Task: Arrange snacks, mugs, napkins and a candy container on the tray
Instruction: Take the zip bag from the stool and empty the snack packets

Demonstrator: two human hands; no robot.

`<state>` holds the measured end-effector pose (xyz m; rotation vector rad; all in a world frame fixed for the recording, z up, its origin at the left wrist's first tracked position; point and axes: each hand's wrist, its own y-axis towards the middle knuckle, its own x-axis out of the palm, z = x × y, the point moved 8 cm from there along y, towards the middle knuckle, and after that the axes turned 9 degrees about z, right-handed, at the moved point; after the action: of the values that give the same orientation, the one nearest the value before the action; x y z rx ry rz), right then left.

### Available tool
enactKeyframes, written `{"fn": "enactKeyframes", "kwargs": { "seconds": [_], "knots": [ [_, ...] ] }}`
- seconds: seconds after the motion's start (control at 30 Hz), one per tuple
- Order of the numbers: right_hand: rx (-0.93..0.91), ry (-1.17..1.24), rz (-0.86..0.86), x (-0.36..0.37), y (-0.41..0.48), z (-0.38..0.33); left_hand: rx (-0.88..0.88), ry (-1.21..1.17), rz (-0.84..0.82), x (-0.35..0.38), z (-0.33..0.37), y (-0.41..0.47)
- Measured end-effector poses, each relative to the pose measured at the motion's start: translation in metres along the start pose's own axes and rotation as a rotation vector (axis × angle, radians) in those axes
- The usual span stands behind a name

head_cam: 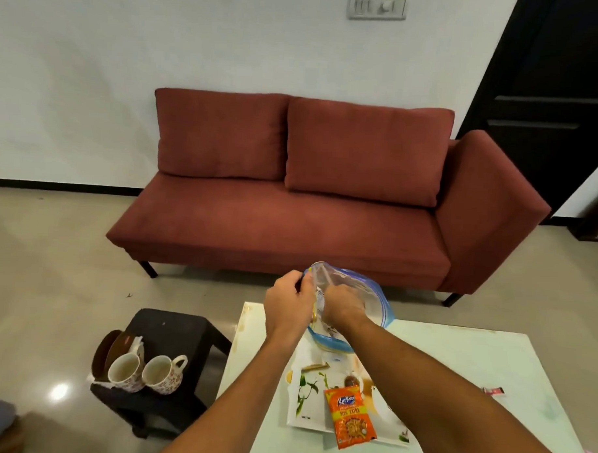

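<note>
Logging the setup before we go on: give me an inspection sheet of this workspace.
Surface: white table.
Job's things: bag held above table; snack packet lying on a white printed item; mugs and napkins on stool.
Clutter: small wrapper on table.
Hands: left hand pinches bag rim; right hand at bag mouth, fingers hidden.
Cables: nothing seen.
Surroundings: sofa, door, wall switch.

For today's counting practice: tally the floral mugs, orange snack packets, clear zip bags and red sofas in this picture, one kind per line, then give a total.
White ceramic mugs with red floral print: 2
Orange foil snack packet: 1
Clear plastic zip bag with a blue edge: 1
Red fabric sofa: 1
Total: 5
</note>
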<state>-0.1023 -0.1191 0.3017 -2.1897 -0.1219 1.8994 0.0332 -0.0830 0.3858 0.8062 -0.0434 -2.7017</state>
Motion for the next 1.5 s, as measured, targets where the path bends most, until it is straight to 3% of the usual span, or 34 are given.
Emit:
{"fn": "enactKeyframes", "kwargs": {
  "seconds": [0.27,0.47,0.6,0.73,0.83,0.93,1.0,1.1,1.23,1.33,1.4,1.5],
  "knots": [
    [-0.154,-0.046,0.094,-0.024,-0.017,-0.031,-0.128,0.186,0.069,0.001,-0.038,0.011],
    [-0.458,0.103,0.465,-0.108,-0.076,-0.02,-0.213,0.314,0.095,-0.009,-0.081,0.035],
    [-0.359,0.315,0.51,-0.112,-0.079,0.042,-0.238,0.361,0.099,-0.01,-0.107,0.046],
    [-0.21,0.376,0.562,-0.058,-0.055,0.092,-0.247,0.419,0.124,-0.009,-0.135,0.047],
    [-0.091,0.307,0.424,0.027,-0.036,0.105,-0.246,0.458,0.136,-0.005,-0.153,0.044],
    [-0.078,0.181,0.204,0.125,-0.028,0.098,-0.246,0.457,0.156,0.0,-0.168,0.037],
    [-0.095,0.116,0.154,0.171,-0.026,0.093,-0.253,0.454,0.177,0.004,-0.175,0.032],
    [-0.189,-0.057,0.112,0.223,-0.025,0.083,-0.255,0.459,0.205,0.009,-0.182,0.025],
    [-0.243,-0.171,-0.091,0.29,-0.035,0.08,-0.217,0.407,0.228,0.018,-0.188,0.019],
    [-0.117,-0.125,-0.192,0.306,-0.058,0.087,-0.185,0.389,0.201,0.024,-0.186,0.014],
    [0.133,0.124,0.007,0.27,-0.063,0.1,-0.166,0.374,0.167,0.028,-0.181,0.01],
    [0.341,0.553,0.524,0.163,-0.066,0.113,-0.13,0.312,0.11,0.032,-0.166,0.004]
  ]
}}
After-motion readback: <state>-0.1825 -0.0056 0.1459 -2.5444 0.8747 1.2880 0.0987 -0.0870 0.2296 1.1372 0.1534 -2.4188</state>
